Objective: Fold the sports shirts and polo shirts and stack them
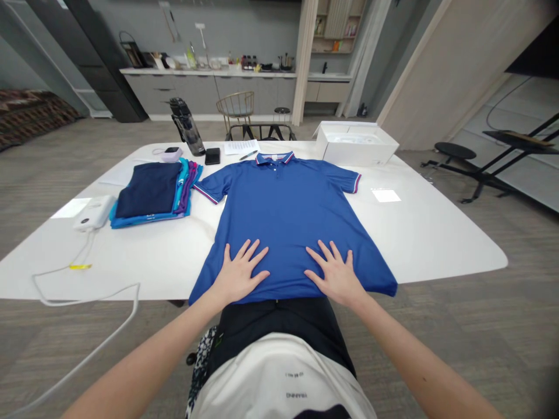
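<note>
With its collar point(262, 159) at the far side, the shirt point(290, 203) lies front up on the table point(441, 233), between the clothes point(151, 189) and the box point(351, 152). Left hand point(236, 279) and right hand point(338, 280) rest well apart near the hem point(288, 293), palms down, fingers spread, gripping nothing. The step in hand looks like flattening cloth; the next move calls for light, even pressure, or fingertips under the hem

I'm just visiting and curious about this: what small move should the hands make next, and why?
Probably slide the left hand and right hand gently apart across the blue polo shirt: both rest open, palm-down, on its lower front, and faint creases show in the fabric between them.
</note>
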`<state>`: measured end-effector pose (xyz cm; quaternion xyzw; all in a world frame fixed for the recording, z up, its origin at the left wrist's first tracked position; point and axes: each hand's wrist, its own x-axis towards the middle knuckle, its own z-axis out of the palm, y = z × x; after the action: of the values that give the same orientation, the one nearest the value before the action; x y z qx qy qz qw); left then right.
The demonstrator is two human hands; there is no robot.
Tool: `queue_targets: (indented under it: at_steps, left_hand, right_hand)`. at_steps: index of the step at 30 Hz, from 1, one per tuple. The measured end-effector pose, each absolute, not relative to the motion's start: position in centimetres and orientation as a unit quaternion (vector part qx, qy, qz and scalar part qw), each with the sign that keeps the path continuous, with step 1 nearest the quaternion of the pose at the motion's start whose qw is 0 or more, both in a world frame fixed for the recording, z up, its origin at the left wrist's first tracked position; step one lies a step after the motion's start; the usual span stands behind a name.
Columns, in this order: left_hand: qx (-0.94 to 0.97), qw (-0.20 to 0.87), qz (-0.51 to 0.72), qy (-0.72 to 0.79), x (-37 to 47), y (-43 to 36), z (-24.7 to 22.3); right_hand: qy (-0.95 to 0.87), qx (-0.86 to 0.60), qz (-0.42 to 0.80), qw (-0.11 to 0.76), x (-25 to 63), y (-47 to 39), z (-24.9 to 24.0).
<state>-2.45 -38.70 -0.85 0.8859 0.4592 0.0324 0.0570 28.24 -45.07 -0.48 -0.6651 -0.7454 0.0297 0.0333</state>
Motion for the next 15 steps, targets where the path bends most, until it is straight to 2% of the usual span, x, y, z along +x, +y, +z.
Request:
queue_targets:
  at_steps: [9,15]
  left_hand:
    - [0.873,0.05,0.03,0.484,-2.7,-42.0,0.2]
    - [0.813,0.013,0.03,0.581,-4.2,-42.6,0.1]
  right_hand:
    - [-0.758,-0.649,0.029,0.049,28.3,-46.9,-0.7]
    - [-0.681,-0.729,0.024,0.056,32.8,-46.9,-1.3]
